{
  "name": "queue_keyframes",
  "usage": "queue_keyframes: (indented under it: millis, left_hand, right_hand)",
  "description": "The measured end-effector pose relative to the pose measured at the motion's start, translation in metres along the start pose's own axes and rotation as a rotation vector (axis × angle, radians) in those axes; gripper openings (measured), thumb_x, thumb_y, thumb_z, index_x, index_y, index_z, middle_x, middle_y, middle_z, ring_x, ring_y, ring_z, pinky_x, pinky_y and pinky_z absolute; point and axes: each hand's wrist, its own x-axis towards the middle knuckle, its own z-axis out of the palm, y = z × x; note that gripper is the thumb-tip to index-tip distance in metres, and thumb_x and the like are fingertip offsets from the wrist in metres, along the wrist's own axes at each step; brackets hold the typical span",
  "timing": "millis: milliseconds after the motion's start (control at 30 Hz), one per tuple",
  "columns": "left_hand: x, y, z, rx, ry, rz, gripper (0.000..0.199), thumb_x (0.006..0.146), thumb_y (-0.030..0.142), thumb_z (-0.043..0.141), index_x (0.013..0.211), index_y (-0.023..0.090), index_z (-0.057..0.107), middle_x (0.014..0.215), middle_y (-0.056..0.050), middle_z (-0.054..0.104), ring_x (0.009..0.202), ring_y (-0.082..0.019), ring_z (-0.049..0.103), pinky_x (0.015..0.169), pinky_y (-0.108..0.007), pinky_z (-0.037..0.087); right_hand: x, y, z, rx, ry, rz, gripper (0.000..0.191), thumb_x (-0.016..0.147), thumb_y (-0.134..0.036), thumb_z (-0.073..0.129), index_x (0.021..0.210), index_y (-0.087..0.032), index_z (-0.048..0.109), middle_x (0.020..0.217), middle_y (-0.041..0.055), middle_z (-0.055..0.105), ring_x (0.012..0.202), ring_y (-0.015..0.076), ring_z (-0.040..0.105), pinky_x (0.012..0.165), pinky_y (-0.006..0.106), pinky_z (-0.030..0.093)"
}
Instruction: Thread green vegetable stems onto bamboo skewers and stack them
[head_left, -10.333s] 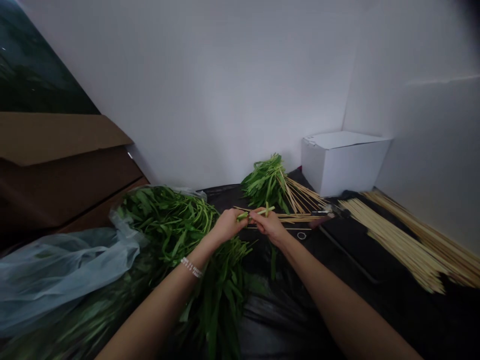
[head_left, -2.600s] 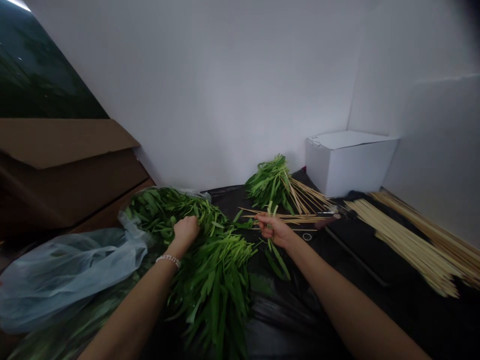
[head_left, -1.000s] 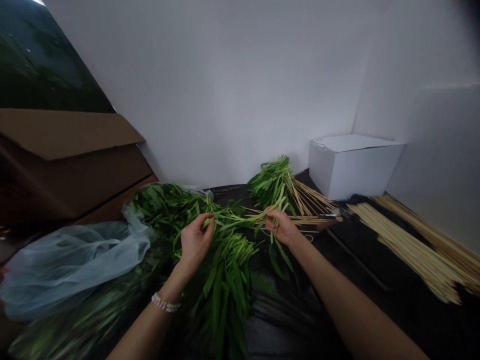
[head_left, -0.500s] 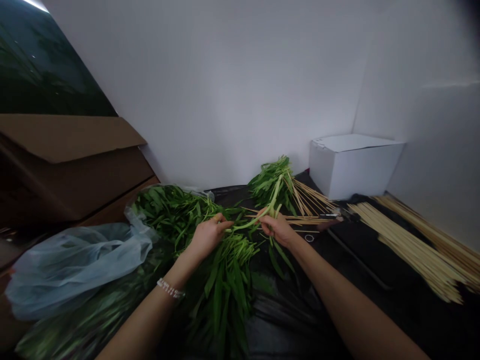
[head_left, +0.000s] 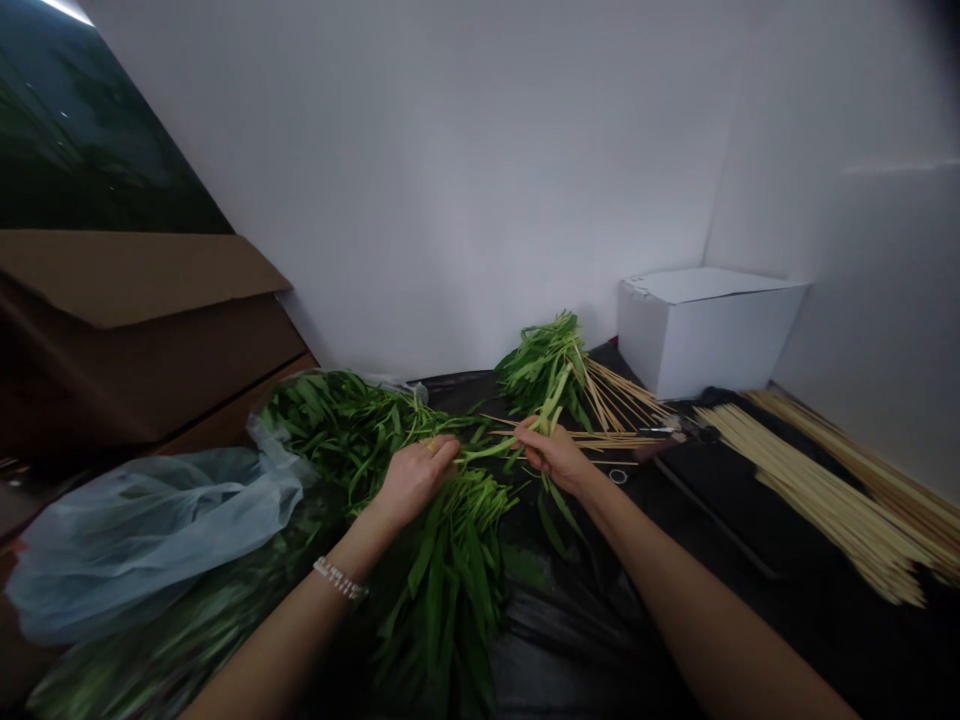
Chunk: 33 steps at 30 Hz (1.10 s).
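My left hand (head_left: pixel 418 475) is closed with its fingertips pinched on one end of a pale green stem (head_left: pixel 489 455), which looks like water spinach. My right hand (head_left: pixel 553 455) grips the same stem further along, thumb on top. Beyond its fingers the thicker part (head_left: pixel 557 385) slants up and away, and long leaves (head_left: pixel 559 515) hang below the fist. Just under my left hand lies a bunch of cut leafy greens (head_left: pixel 457 570). Left of it is a larger heap of greens (head_left: pixel 337 410). Behind my right hand rests a bundle of greens with thin sticks (head_left: pixel 540 360).
A clear plastic bag (head_left: pixel 150 530) lies at the left, near an open cardboard box (head_left: pixel 150 350). On the right are a white box (head_left: pixel 712 325), a black flat case (head_left: pixel 757 510) and long bundled sticks (head_left: pixel 817 490). A small ring (head_left: pixel 618 477) lies beside my right forearm.
My hands have barely moved. My left hand has shifted slightly left, and the stem stretch between the hands is a little lower. Both hands still hold the stem.
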Motion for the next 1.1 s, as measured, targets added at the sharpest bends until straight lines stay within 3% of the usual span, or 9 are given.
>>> queue_keyframes:
  millis: [133,233,400,567,700,767,867,1000,1100]
  left_hand:
    - [-0.006,-0.003,0.002,0.026,-0.011,-0.006,0.021,0.091,0.021,0.052,0.110,0.021,0.061,0.105,-0.007,0.071,0.081,-0.017,0.067,0.072,-0.027,0.049]
    - [-0.010,-0.004,0.003,0.053,-0.046,0.003,0.031,0.089,0.017,0.054,0.118,0.021,0.061,0.106,-0.009,0.071,0.085,-0.019,0.067,0.073,-0.029,0.049]
    - [-0.006,0.002,0.002,-0.006,-0.159,-0.119,0.023,0.086,0.020,0.056,0.105,0.020,0.068,0.094,-0.008,0.073,0.089,-0.022,0.067,0.074,-0.029,0.047]
    - [0.002,0.001,0.001,-0.308,-0.044,-0.503,0.021,0.081,0.026,0.054,0.090,0.020,0.072,0.093,-0.003,0.074,0.085,-0.020,0.066,0.075,-0.027,0.045]
    - [0.000,-0.024,-0.004,-0.525,0.167,-0.927,0.025,0.080,0.033,0.050,0.080,0.018,0.070,0.075,0.000,0.070,0.072,-0.018,0.061,0.067,-0.025,0.043]
    - [-0.004,-0.039,-0.008,-0.537,0.274,-1.016,0.028,0.082,0.035,0.046,0.083,0.018,0.068,0.077,0.000,0.069,0.072,-0.018,0.060,0.067,-0.025,0.042]
    - [-0.010,-0.052,-0.015,-0.480,0.301,-0.986,0.032,0.088,0.038,0.041,0.090,0.020,0.066,0.087,-0.003,0.071,0.080,-0.019,0.059,0.073,-0.028,0.042]
    - [-0.011,-0.048,-0.022,-0.384,0.291,-0.906,0.031,0.091,0.040,0.040,0.095,0.022,0.065,0.098,-0.004,0.070,0.094,-0.022,0.058,0.082,-0.031,0.042]
    - [-0.006,-0.038,-0.028,-0.481,0.357,-0.859,0.030,0.094,0.041,0.038,0.100,0.022,0.060,0.081,-0.001,0.067,0.078,-0.018,0.059,0.075,-0.027,0.043]
  right_hand:
    - [0.003,0.005,-0.003,-0.027,0.006,0.000,0.032,0.061,-0.040,0.080,0.077,-0.017,0.064,0.057,-0.0022,0.063,0.036,0.0039,0.036,0.034,0.018,0.018]
    - [0.003,0.008,-0.003,-0.052,0.015,-0.010,0.031,0.062,-0.041,0.079,0.078,-0.017,0.066,0.060,-0.0014,0.065,0.037,0.0040,0.036,0.034,0.019,0.019]
    - [0.001,0.008,0.001,-0.050,0.002,0.019,0.035,0.061,-0.043,0.080,0.079,-0.016,0.066,0.064,0.0017,0.069,0.036,0.0040,0.037,0.034,0.019,0.019]
    - [0.000,0.010,0.003,-0.025,-0.066,0.051,0.035,0.060,-0.042,0.080,0.077,-0.016,0.065,0.066,0.0037,0.070,0.037,0.0039,0.037,0.034,0.018,0.018]
    - [0.002,0.010,-0.002,-0.021,-0.053,0.025,0.033,0.060,-0.040,0.081,0.076,-0.016,0.066,0.064,0.0021,0.068,0.038,0.0043,0.037,0.034,0.018,0.018]
    - [0.004,0.011,-0.005,-0.017,-0.029,0.015,0.033,0.060,-0.040,0.080,0.078,-0.017,0.067,0.062,0.0009,0.067,0.037,0.0042,0.036,0.034,0.019,0.018]
    - [0.006,0.014,-0.007,-0.026,-0.023,0.009,0.033,0.061,-0.040,0.080,0.082,-0.017,0.069,0.057,-0.0012,0.063,0.037,0.0043,0.034,0.034,0.019,0.018]
    - [0.005,0.015,-0.007,-0.072,-0.017,-0.016,0.032,0.064,-0.040,0.078,0.086,-0.018,0.071,0.048,-0.0048,0.054,0.037,0.0057,0.034,0.035,0.019,0.019]
    - [0.005,0.016,-0.007,-0.106,-0.007,-0.047,0.031,0.068,-0.041,0.076,0.088,-0.018,0.071,0.043,-0.0073,0.046,0.037,0.0066,0.034,0.036,0.020,0.019]
